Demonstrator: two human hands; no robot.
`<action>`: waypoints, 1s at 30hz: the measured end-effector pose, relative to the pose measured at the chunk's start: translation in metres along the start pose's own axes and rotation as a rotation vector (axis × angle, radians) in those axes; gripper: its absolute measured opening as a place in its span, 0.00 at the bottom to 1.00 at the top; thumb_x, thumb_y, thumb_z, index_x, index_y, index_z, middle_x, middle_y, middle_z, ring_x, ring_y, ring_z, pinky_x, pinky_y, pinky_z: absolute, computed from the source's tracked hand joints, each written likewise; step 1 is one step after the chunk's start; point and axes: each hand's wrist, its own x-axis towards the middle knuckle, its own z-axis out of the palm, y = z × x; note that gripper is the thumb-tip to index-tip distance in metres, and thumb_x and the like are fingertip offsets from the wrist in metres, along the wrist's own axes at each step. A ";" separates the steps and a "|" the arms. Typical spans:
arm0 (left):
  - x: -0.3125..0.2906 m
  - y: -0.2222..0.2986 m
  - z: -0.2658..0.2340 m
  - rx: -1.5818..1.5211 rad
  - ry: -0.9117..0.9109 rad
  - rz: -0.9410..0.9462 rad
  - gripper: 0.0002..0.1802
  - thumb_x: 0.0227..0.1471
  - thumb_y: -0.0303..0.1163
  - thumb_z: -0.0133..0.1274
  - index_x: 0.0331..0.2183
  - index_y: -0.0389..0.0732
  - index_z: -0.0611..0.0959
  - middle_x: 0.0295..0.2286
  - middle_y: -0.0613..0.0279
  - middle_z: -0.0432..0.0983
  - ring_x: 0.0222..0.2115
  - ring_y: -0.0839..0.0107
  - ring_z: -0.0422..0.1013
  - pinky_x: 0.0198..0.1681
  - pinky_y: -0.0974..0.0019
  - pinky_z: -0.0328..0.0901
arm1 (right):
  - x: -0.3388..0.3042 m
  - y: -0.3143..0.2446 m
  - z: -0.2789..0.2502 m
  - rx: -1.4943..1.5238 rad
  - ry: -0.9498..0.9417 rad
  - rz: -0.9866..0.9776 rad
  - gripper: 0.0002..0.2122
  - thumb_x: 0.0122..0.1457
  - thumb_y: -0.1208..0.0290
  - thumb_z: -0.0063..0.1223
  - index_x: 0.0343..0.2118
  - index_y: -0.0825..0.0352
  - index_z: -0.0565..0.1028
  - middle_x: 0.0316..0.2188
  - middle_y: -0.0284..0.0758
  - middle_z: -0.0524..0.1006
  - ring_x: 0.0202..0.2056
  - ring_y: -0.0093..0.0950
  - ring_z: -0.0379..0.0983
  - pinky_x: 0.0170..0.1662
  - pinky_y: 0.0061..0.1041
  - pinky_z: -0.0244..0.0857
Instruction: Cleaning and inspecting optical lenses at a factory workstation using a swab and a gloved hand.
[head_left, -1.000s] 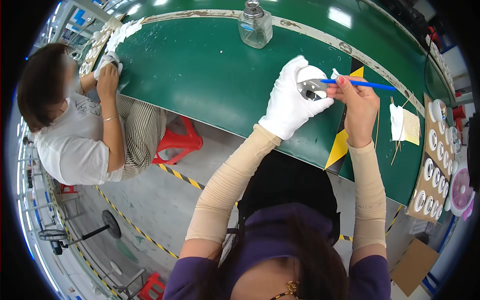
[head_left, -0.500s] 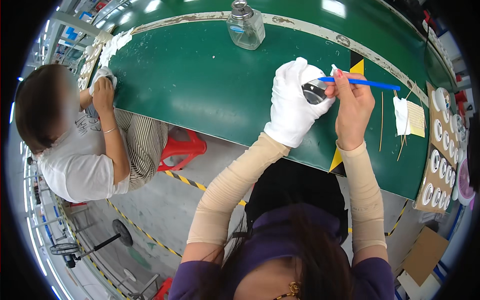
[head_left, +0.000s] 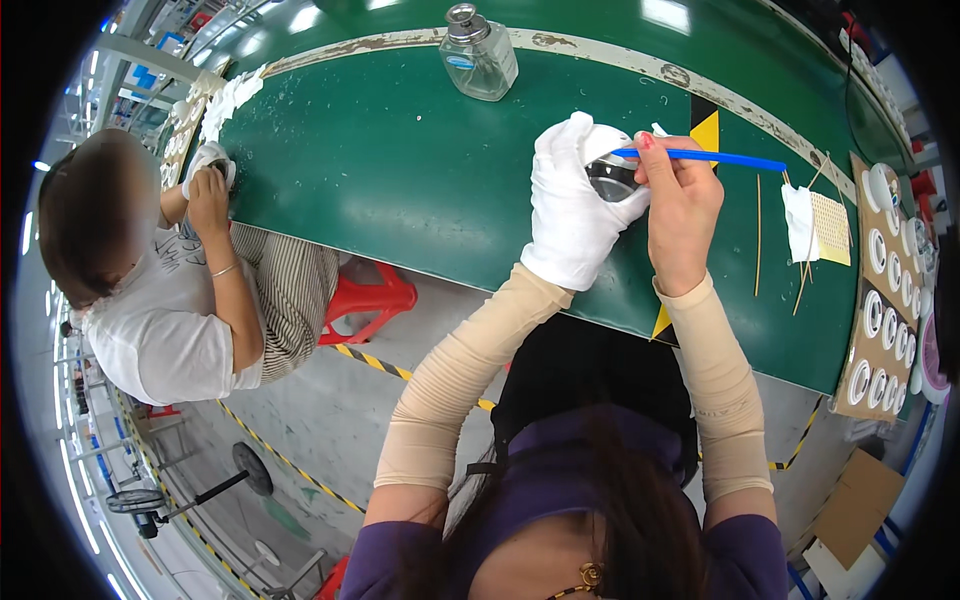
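My left hand [head_left: 575,205], in a white glove, is closed around a round part [head_left: 612,180] with a white rim and a shiny dark face. The face is turned up toward my right hand. My bare right hand [head_left: 685,205] pinches a slim blue stick [head_left: 715,157], held nearly level, whose left tip lies at the upper edge of the round part. Whether the tip touches it, I cannot tell. A small white scrap [head_left: 658,130] shows just beyond my right fingers; what holds it is hidden. Both hands are above the green table [head_left: 400,180].
A clear pump bottle [head_left: 480,62] stands toward the back. To the right lie thin wooden sticks [head_left: 758,235], a white cloth [head_left: 799,222], a yellow sheet [head_left: 830,228] and a board of white rings [head_left: 868,315]. At left, a co-worker [head_left: 170,320] handles another piece beside a red stool [head_left: 370,300].
The whole view has shifted slightly. My right hand and the blue stick have moved a little left, closer to my left hand. Both grips stay the same.
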 end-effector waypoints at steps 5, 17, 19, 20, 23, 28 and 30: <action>0.001 0.005 -0.003 0.140 0.000 0.082 0.52 0.30 0.29 0.74 0.55 0.38 0.61 0.45 0.49 0.63 0.45 0.53 0.66 0.48 0.57 0.65 | 0.006 0.011 -0.014 0.139 0.022 0.051 0.07 0.62 0.73 0.56 0.31 0.72 0.76 0.24 0.31 0.77 0.25 0.15 0.70 0.29 0.14 0.62; -0.002 -0.002 -0.002 0.067 -0.013 0.017 0.52 0.30 0.29 0.74 0.55 0.39 0.62 0.45 0.49 0.64 0.46 0.52 0.66 0.49 0.55 0.64 | 0.002 0.003 -0.001 0.012 0.006 -0.024 0.07 0.62 0.72 0.56 0.32 0.72 0.76 0.24 0.30 0.77 0.24 0.14 0.67 0.28 0.14 0.59; 0.000 -0.003 -0.002 0.012 -0.039 -0.028 0.51 0.29 0.30 0.74 0.54 0.39 0.62 0.45 0.48 0.64 0.46 0.51 0.66 0.49 0.55 0.64 | 0.000 0.003 -0.005 0.010 -0.030 0.017 0.06 0.63 0.73 0.53 0.33 0.72 0.75 0.24 0.29 0.74 0.26 0.15 0.64 0.31 0.15 0.55; 0.002 -0.003 -0.005 0.045 -0.041 0.017 0.50 0.29 0.32 0.74 0.54 0.39 0.63 0.46 0.48 0.64 0.46 0.51 0.66 0.49 0.55 0.64 | 0.000 0.001 -0.006 0.010 -0.031 0.015 0.06 0.63 0.73 0.53 0.33 0.72 0.75 0.24 0.29 0.74 0.26 0.15 0.64 0.31 0.15 0.55; 0.007 -0.013 -0.014 0.002 -0.132 0.039 0.48 0.31 0.31 0.74 0.53 0.38 0.64 0.47 0.50 0.66 0.46 0.58 0.69 0.49 0.61 0.66 | -0.003 -0.001 -0.012 0.039 -0.056 0.054 0.07 0.63 0.73 0.52 0.33 0.73 0.75 0.25 0.31 0.75 0.26 0.17 0.67 0.31 0.16 0.58; 0.017 -0.018 -0.023 -0.067 -0.231 0.091 0.47 0.33 0.29 0.74 0.53 0.38 0.64 0.45 0.54 0.72 0.46 0.67 0.71 0.50 0.65 0.67 | -0.004 0.003 -0.015 0.061 -0.035 0.025 0.07 0.64 0.74 0.50 0.35 0.75 0.76 0.26 0.35 0.76 0.26 0.20 0.70 0.33 0.19 0.65; 0.026 -0.020 -0.034 -0.100 -0.363 0.094 0.47 0.33 0.30 0.74 0.54 0.38 0.65 0.44 0.56 0.73 0.46 0.69 0.71 0.51 0.65 0.67 | -0.006 0.004 -0.014 0.016 -0.091 -0.009 0.06 0.62 0.76 0.53 0.36 0.75 0.77 0.28 0.35 0.77 0.27 0.20 0.71 0.33 0.19 0.66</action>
